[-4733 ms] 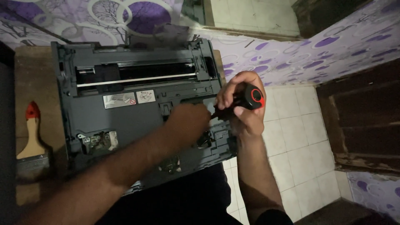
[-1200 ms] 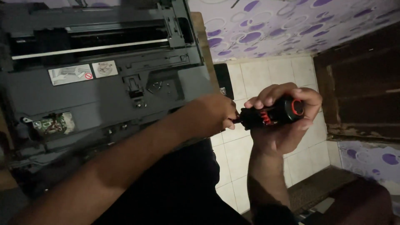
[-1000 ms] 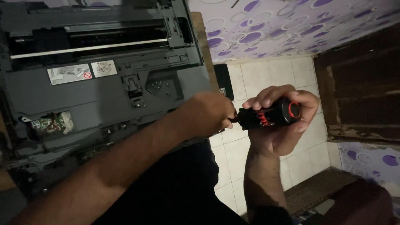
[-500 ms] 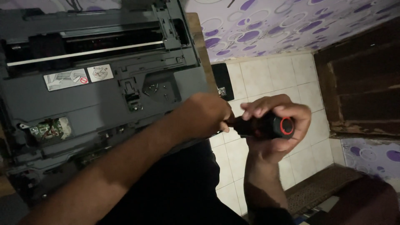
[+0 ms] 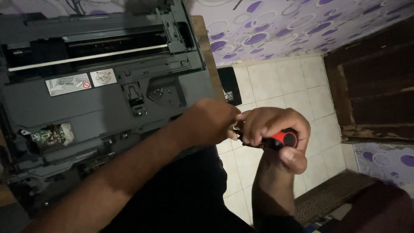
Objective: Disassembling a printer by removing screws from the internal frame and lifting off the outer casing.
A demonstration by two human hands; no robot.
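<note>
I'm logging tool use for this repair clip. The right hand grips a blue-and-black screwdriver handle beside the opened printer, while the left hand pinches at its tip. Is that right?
Not quite: in the head view the handle in the right hand is red and black, not blue. The rest holds: the left hand is at its tip, beside the opened printer.

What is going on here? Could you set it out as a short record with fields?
Setting: dim room, tiled floor, wall with purple circles
Main thing: opened dark grey printer on a wooden table
Right hand: closed round a red and black screwdriver handle
Left hand: at the tool's front end, fingertips pinched there; what they hold is hidden
Hands' place: beside the printer, over the floor
Also seen: circuit board, two stickers on the printer
</note>
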